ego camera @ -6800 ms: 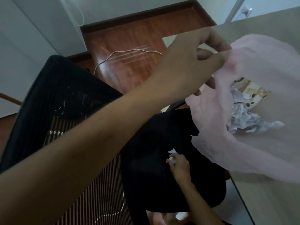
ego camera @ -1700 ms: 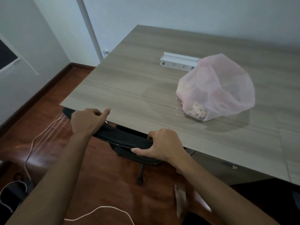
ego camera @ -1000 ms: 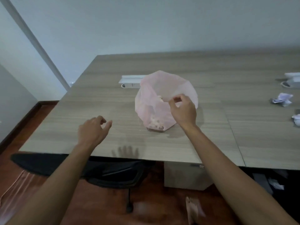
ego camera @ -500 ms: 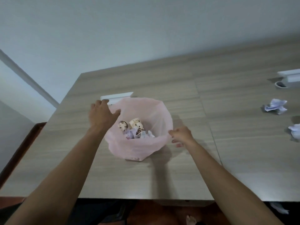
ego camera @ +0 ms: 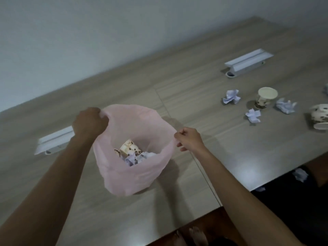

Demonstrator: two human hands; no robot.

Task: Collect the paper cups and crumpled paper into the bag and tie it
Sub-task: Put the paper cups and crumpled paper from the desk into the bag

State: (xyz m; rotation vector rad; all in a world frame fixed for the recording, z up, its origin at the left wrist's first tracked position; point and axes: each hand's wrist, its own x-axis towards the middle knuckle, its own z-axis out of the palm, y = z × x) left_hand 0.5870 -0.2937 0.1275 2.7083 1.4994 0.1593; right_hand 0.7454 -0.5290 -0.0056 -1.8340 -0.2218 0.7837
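left hand [ego camera: 88,122] | grip clenched on pink bag [ego camera: 131,174] rim | right hand [ego camera: 189,138] pinches opposite rim (mouth wide)

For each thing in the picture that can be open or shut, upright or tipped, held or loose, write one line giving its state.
pink bag: open, untied, partly filled
left hand: shut on bag rim
right hand: pinching bag rim
standing cup: upright, on table
spotted cup: tipped on its side
crumpled paper: loose on table

Two bare forearms, no sleeves, left hand [ego camera: 89,122] and right hand [ego camera: 189,139] without rings or watch, bare toes [ego camera: 196,236] below
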